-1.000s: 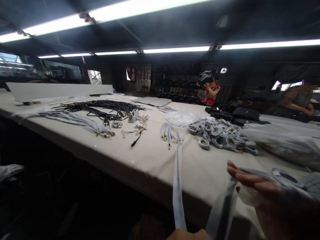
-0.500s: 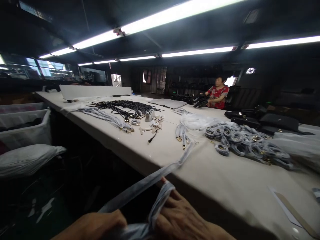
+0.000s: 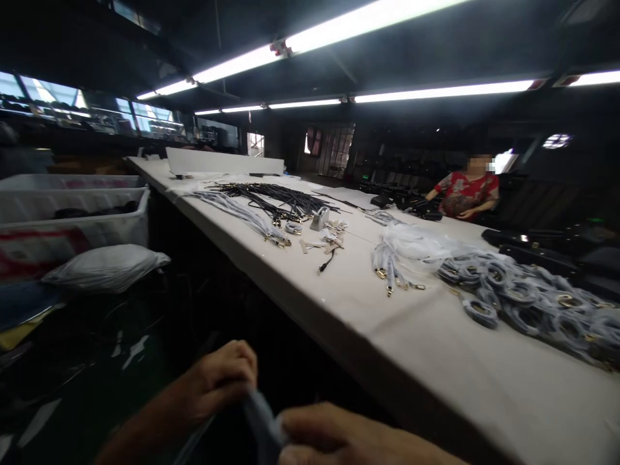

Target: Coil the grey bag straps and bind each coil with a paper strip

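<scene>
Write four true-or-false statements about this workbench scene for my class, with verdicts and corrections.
1. The left hand and right hand hold a grey fabric strap between them. True.
2. The coiled straps lie left of the black cords in view. False: they lie to the right.
3. A tape dispenser stands beside the black cords on the cloth-covered table. True.
4. The white sack lies on the cloth-covered table. False: it lies off the table, in front of a white bin.

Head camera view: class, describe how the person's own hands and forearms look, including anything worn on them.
Both the left hand and the right hand are bare, with no gloves. No ring, watch or bracelet shows on either. The left forearm shows no sleeve within the frame, and the right forearm is cut off by the picture's edge.
</scene>
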Demonstrator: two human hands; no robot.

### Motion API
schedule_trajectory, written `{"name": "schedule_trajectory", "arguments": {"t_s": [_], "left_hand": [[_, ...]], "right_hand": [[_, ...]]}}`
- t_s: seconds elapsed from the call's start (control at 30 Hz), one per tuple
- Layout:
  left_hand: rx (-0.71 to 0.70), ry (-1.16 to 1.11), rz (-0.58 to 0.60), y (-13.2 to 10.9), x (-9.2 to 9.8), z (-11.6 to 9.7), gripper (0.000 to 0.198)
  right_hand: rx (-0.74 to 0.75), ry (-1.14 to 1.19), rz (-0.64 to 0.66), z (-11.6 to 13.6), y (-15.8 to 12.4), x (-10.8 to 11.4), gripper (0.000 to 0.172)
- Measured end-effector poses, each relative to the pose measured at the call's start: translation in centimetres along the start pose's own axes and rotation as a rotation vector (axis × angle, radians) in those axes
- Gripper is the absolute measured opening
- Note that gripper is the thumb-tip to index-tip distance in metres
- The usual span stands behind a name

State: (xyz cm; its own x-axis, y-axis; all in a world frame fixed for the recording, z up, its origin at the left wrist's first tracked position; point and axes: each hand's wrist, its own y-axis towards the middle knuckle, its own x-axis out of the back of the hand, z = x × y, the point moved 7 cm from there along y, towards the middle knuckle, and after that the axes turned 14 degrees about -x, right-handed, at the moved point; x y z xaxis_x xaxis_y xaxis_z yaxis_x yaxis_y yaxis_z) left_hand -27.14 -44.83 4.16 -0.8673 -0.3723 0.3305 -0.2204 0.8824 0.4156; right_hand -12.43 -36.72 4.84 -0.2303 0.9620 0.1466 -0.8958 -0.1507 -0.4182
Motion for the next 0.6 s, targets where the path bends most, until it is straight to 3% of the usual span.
{"name": "schedule_trajectory", "arguments": {"t_s": [0.03,0.07,0.13,0.2,0.23,0.3,0.37,0.47,0.53,0.6], "left_hand": [[0.048,-0.084,0.119,0.9,-2.0,0.8,0.036],[0.111,-0.216,0.157,1.7,-3.9,1.6,0.038],[0.213,-0.557,0.147,3.4,-8.1,3.1,0.050],[0.183,-0.814,-0.061,5.0,-11.0,4.2,0.054],[0.156,-0.862,-0.199,5.5,-11.9,4.8,0.053],[0.065,-0.849,-0.331,6.0,-13.3,5.1,0.051],[-0.008,-0.747,-0.302,6.2,-14.0,4.6,0.049],[-0.022,-0.652,-0.198,6.1,-13.6,3.8,0.043],[0.025,-0.681,-0.123,5.9,-12.6,3.8,0.043],[0.118,-0.718,-0.017,5.5,-11.8,4.2,0.045]], "right_hand": [[-0.021,0.179,-0.001,0.5,-0.4,0.5,0.037],[-0.019,0.334,-0.002,1.1,-0.7,1.1,0.038],[0.038,0.582,-0.044,1.9,-0.6,2.6,0.034],[0.093,0.736,-0.142,2.2,-0.5,4.7,0.029],[0.110,0.781,-0.221,2.1,-0.6,6.0,0.029],[0.142,0.768,-0.409,2.3,-1.3,8.6,0.031],[0.185,0.612,-0.604,2.9,-2.5,11.1,0.033],[0.270,0.152,-0.837,4.2,-3.8,13.6,0.030],[0.301,-0.271,-0.865,4.4,-3.3,13.8,0.018],[0.292,-0.692,-0.763,3.3,-1.9,12.9,0.015]]}}
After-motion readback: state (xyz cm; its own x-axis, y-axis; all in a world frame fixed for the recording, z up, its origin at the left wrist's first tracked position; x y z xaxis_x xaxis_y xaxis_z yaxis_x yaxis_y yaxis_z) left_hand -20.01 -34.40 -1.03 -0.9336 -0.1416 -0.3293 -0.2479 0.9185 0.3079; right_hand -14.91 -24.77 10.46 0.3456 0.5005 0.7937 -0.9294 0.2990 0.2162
